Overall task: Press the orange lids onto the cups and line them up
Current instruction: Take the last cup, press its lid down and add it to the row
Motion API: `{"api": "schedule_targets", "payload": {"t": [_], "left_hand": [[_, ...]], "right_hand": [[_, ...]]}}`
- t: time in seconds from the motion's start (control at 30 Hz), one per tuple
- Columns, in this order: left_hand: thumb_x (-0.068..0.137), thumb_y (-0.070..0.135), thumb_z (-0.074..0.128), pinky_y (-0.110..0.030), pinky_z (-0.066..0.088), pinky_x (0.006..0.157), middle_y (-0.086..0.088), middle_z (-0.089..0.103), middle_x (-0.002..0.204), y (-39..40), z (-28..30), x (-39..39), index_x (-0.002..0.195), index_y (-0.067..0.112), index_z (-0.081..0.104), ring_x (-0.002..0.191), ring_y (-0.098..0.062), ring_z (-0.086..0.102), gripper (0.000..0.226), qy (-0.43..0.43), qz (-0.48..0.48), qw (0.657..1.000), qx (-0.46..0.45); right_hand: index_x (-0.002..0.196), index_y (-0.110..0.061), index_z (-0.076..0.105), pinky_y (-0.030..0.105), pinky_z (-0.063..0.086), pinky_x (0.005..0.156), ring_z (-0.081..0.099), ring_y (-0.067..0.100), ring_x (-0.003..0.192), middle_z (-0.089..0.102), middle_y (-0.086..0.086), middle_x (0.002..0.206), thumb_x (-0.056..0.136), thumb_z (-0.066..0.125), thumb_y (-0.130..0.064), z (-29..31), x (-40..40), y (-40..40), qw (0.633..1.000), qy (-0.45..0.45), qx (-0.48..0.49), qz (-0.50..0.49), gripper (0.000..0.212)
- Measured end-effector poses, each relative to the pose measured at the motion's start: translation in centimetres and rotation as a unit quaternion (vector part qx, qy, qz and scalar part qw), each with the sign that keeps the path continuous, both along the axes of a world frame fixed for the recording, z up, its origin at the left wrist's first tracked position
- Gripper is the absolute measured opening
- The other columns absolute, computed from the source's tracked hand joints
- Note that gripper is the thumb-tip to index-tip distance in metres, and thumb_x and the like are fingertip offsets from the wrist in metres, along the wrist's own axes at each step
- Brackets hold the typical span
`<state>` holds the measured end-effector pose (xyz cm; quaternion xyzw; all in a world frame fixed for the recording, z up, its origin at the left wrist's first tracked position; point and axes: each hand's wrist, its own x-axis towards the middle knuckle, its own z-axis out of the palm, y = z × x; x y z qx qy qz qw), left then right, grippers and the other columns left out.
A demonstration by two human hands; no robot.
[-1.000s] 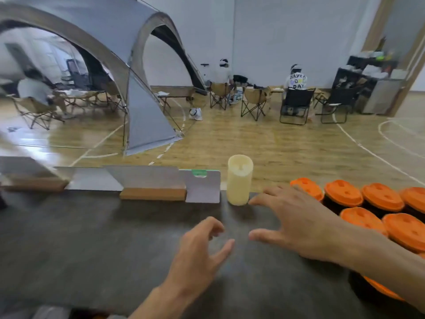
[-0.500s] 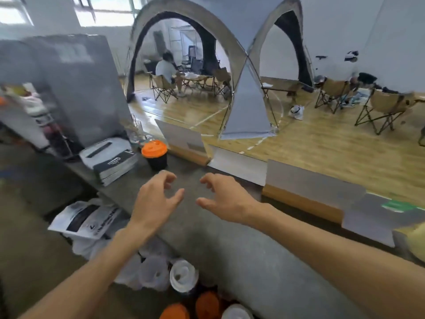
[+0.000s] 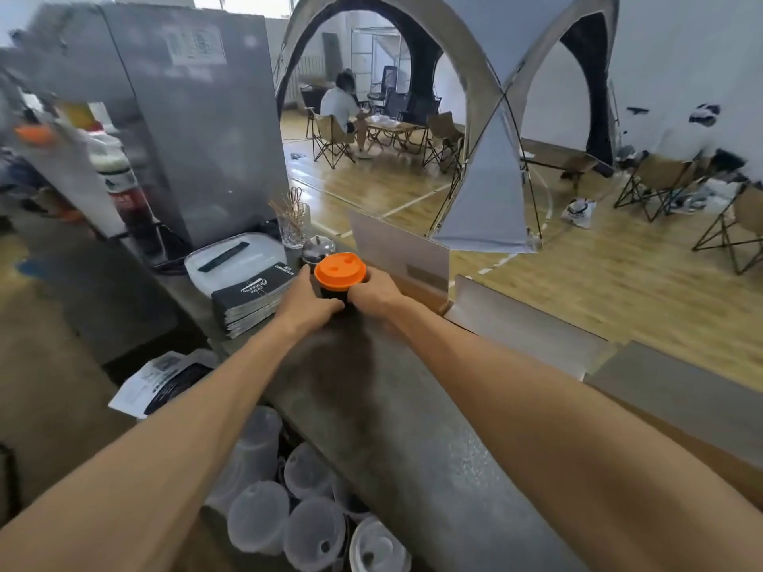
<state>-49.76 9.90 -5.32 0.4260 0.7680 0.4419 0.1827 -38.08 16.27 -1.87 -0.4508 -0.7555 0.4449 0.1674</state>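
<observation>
Reaching far along the grey counter [image 3: 371,406], both arms stretched out. Wrapping left hand [image 3: 307,305] and right hand [image 3: 373,293] around the dark cup [image 3: 336,297] from either side, probably steadying it for carrying. Already wearing its orange lid [image 3: 340,271].

The black cup [image 3: 333,294] stands upright on the grey counter's [image 3: 371,390] far end, its orange lid [image 3: 340,270] seated on top, held between my left hand [image 3: 307,301] and right hand [image 3: 373,291].

Indoor sports hall w/ court-lined wood floor [image 3: 598,282], tent [image 3: 487,192], drinks counter [image 3: 392,406].
</observation>
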Motion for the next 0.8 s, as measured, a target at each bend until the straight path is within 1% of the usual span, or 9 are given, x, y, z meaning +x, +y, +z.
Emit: {"api": "schedule_targets", "payload": {"t": [0.1,0.13,0.27,0.33,0.37,0.43,0.47,0.67,0.8], "left_hand": [[0.071,-0.001,0.083,-0.031,0.045,0.095,-0.009,0.062,0.129,1.2,-0.4,-0.7,0.131,0.008,0.049,0.116,-0.019,0.058,0.069,-0.042,-0.019,0.999,0.018],[0.071,-0.001,0.083,-0.030,0.045,0.094,-0.008,0.062,0.128,1.4,-0.6,-0.9,0.131,0.008,0.050,0.115,-0.019,0.058,0.069,-0.050,-0.022,0.998,0.018],[0.074,-0.005,0.079,-0.024,0.042,0.092,-0.009,0.060,0.129,0.8,-0.9,-0.1,0.135,0.006,0.049,0.116,-0.018,0.057,0.068,-0.062,-0.022,0.997,0.042],[0.076,0.000,0.081,-0.018,0.043,0.089,-0.004,0.058,0.126,-0.6,-0.7,1.1,0.139,0.006,0.045,0.111,-0.015,0.057,0.073,-0.043,-0.029,0.997,0.057],[0.075,0.006,0.084,-0.019,0.045,0.090,-0.002,0.057,0.125,-1.6,-0.5,1.9,0.142,0.007,0.042,0.109,-0.014,0.057,0.079,-0.021,-0.043,0.998,0.047],[0.073,0.021,0.088,-0.031,0.049,0.098,-0.002,0.056,0.126,-3.8,0.1,3.6,0.147,0.012,0.039,0.109,-0.015,0.061,0.090,0.016,-0.092,0.996,0.010],[0.071,0.027,0.090,-0.036,0.049,0.100,-0.002,0.056,0.127,-4.9,0.5,4.7,0.147,0.015,0.039,0.108,-0.014,0.062,0.092,0.029,-0.129,0.991,-0.005],[0.062,0.066,0.083,-0.029,0.050,0.096,0.021,0.058,0.124,-8.4,3.5,16.5,0.135,0.040,0.045,0.113,0.000,0.058,0.086,0.051,-0.326,0.944,0.002],[0.058,0.076,0.079,-0.027,0.044,0.104,0.031,0.056,0.126,-8.2,2.9,26.6,0.134,0.049,0.036,0.118,0.008,0.052,0.092,0.034,-0.425,0.904,-0.009]], "right_hand": [[0.084,-0.021,0.065,0.010,0.046,0.064,0.057,0.009,0.079,0.066,-0.007,0.088,0.070,0.071,0.001,-0.7,-0.7,0.6,0.998,0.063,0.006,-0.009,0.027],[0.073,-0.025,0.058,0.010,0.044,0.056,0.054,0.004,0.072,0.060,-0.013,0.077,0.066,0.071,0.003,-1.0,-0.7,0.6,0.997,0.082,0.002,-0.010,0.032],[0.070,-0.028,0.055,0.033,0.054,0.079,0.062,0.015,0.083,0.061,-0.012,0.077,0.067,0.071,0.006,-1.0,0.7,-0.2,0.993,0.120,-0.011,-0.005,0.038],[0.080,-0.027,0.063,0.040,0.053,0.092,0.065,0.021,0.101,0.068,-0.004,0.091,0.062,0.074,-0.004,-1.0,2.6,-0.9,0.991,0.132,-0.013,0.003,0.032],[0.097,-0.026,0.066,0.037,0.050,0.098,0.062,0.021,0.111,0.067,-0.002,0.105,0.063,0.076,-0.008,-1.0,4.0,-1.4,0.992,0.122,-0.015,0.011,0.039],[0.139,-0.018,0.049,0.020,0.038,0.102,0.049,0.015,0.125,0.055,-0.007,0.128,0.070,0.081,-0.016,-0.9,7.8,-2.5,0.997,0.078,-0.014,0.025,0.076],[0.148,-0.019,0.038,0.015,0.035,0.100,0.046,0.012,0.126,0.052,-0.009,0.130,0.073,0.082,-0.019,-0.8,10.0,-3.3,0.998,0.062,-0.005,0.030,0.087],[0.147,-0.037,0.034,0.033,0.041,0.109,0.049,0.001,0.123,0.051,-0.021,0.134,0.070,0.079,-0.050,1.0,26.2,-9.2,0.999,0.016,0.043,0.009,0.090],[0.152,-0.034,0.032,0.032,0.043,0.109,0.052,0.001,0.125,0.053,-0.018,0.139,0.065,0.076,-0.059,1.9,37.3,-13.4,0.996,0.020,0.040,-0.072,0.100]]}}
